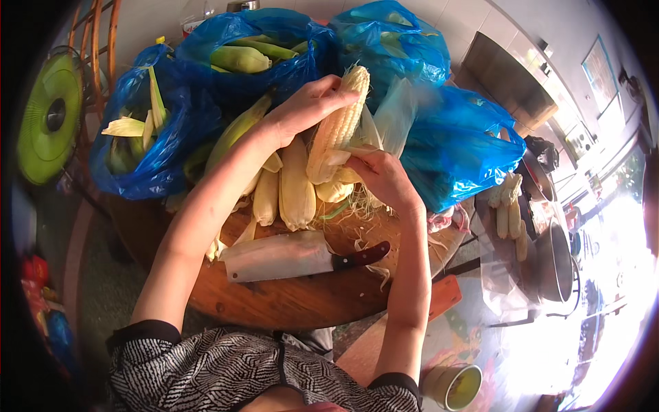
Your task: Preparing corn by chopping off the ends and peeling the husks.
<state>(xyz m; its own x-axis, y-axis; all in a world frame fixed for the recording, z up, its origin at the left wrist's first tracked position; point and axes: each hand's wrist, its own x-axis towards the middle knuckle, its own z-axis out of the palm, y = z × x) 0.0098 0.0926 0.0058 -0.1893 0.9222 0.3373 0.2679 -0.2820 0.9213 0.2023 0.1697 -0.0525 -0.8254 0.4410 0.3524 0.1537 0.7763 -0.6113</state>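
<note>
A pale ear of corn [344, 116] stands tilted above the round wooden table [288, 306], its kernels bare and a bit of husk at the lower end. My left hand [314, 105] grips it near the upper tip. At its lower right, my right hand [378, 172] pinches a thin piece of husk [337, 157] between thumb and fingers. Several ears in pale husk [297, 190] lie below the hands. Nearer my body rests a cleaver [280, 257] with a dark riveted handle. Loose corn silk [363, 208] is scattered beside the ears.
Blue plastic bags stand around the far side; one bag [195, 82] holds green-husked corn [242, 57], another [139, 180] holds husks. A closed-looking blue bag [463, 149] sits at right. Bare cobs [509, 211] and a metal basin [553, 262] are farther right. A green fan [49, 118] stands left.
</note>
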